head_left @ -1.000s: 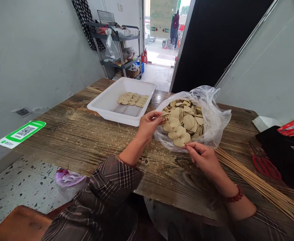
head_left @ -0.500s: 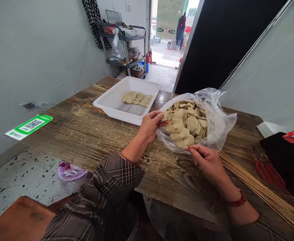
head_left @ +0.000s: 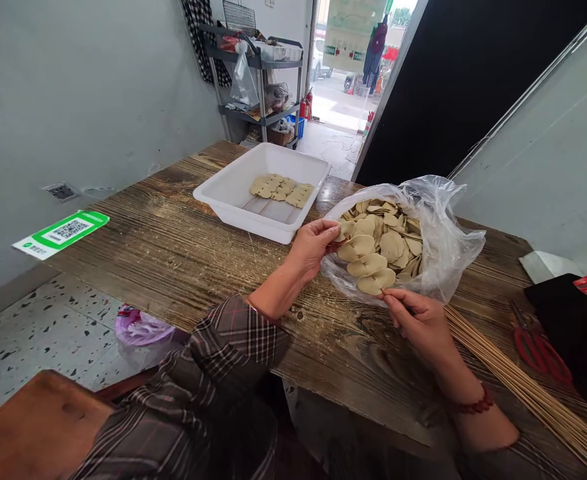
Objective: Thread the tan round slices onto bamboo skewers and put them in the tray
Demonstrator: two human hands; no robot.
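My left hand (head_left: 314,248) pinches a round tan slice (head_left: 346,231) at the near left rim of an open plastic bag (head_left: 436,227). More tan slices (head_left: 391,245) fill the bag. Several slices (head_left: 367,265) are threaded in a row on a skewer between my hands. The skewer's near end is between the fingers of my right hand (head_left: 416,319), which is closed on it at the bag's front edge. In a white tray (head_left: 243,217) beyond my left hand lie skewered slices (head_left: 281,189) side by side.
Bare skewers (head_left: 518,380) lie in a bundle beside my right forearm. Red-handled scissors (head_left: 541,350) and a black cloth (head_left: 568,327) are at the right. A green QR card (head_left: 66,233) lies at the table's left edge. Behind stands a shelf cart (head_left: 261,63).
The view has shifted slightly, so most things on the table appear farther right. Both hands keep their hold, with little visible change between them.
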